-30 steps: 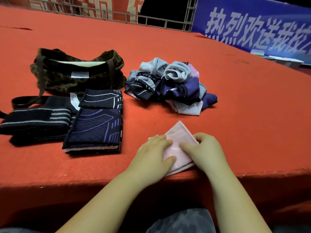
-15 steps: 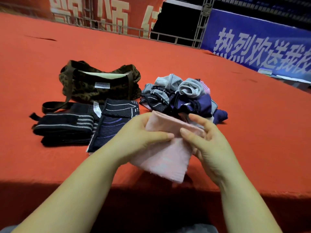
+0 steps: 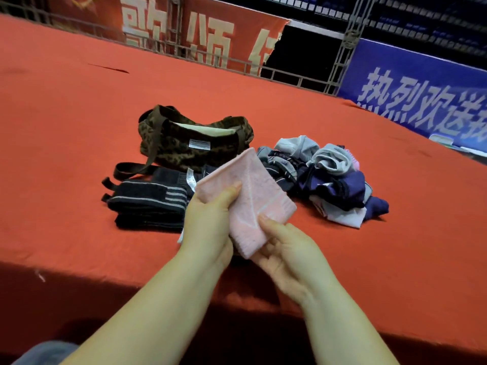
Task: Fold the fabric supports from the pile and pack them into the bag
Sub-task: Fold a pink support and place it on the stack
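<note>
red-carpeted stage (image 3: pixel 79 127) | folded black supports (image 3: pixel 147 204) laid left | camo bag (image 3: pixel 195 143) open, beyond left hand (image 3: pixel 208 227) | pink support (image 3: pixel 247 196) held aloft, pinched by both; long axis toward bag | right hand (image 3: pixel 287 248) grips near end | pile (image 3: pixel 324 177) right

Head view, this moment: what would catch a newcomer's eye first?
The folded pink support stands out, held up above the near edge of the red table by the left hand and the right hand. Behind it, a camouflage bag lies open at the top, with folded black supports in front of it. To the right lies the unfolded pile.
</note>
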The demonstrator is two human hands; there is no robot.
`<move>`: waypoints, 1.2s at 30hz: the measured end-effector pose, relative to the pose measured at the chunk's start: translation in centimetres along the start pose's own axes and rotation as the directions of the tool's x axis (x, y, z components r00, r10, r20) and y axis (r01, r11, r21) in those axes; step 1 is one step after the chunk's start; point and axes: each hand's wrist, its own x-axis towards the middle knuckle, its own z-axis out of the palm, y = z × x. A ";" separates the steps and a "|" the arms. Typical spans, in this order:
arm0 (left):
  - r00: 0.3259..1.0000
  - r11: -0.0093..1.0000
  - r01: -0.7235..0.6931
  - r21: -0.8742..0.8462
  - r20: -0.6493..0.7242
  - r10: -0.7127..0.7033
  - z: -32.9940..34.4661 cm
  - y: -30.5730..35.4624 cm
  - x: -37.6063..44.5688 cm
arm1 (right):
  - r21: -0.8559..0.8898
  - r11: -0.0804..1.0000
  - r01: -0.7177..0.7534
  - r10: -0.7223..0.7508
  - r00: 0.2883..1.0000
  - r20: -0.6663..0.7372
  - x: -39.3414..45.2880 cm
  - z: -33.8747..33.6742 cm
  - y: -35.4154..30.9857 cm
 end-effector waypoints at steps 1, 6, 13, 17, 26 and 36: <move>1.000 1.000 0.008 0.009 -0.009 -0.008 -0.5 0.2 0.4 | -0.058 0.998 0.034 -0.035 0.999 -0.023 0.4 0.4 0.1; 0.990 0.899 0.047 0.434 0.097 -0.099 -3.9 2.6 3.6 | -0.614 0.749 0.248 -0.407 0.904 -0.133 4.3 0.1 -1.0; 0.964 0.385 -0.259 0.886 0.215 0.155 -5.7 4.0 4.9 | -0.913 0.373 0.167 -0.515 0.856 -0.054 7.2 0.3 -1.4; 0.955 0.209 -0.289 0.934 0.265 0.136 -6.8 3.1 4.8 | -0.940 0.322 0.113 -0.476 0.877 -0.058 7.3 -0.2 0.5; 0.964 0.107 -0.250 0.962 0.236 0.126 -7.9 2.0 6.0 | -0.947 0.318 0.040 -0.405 0.909 -0.097 7.2 -0.5 2.6; 0.652 -0.645 -0.638 0.420 0.741 -0.162 -9.2 0.2 7.6 | -0.910 -0.267 0.316 -0.450 0.795 0.408 7.4 -1.4 4.2</move>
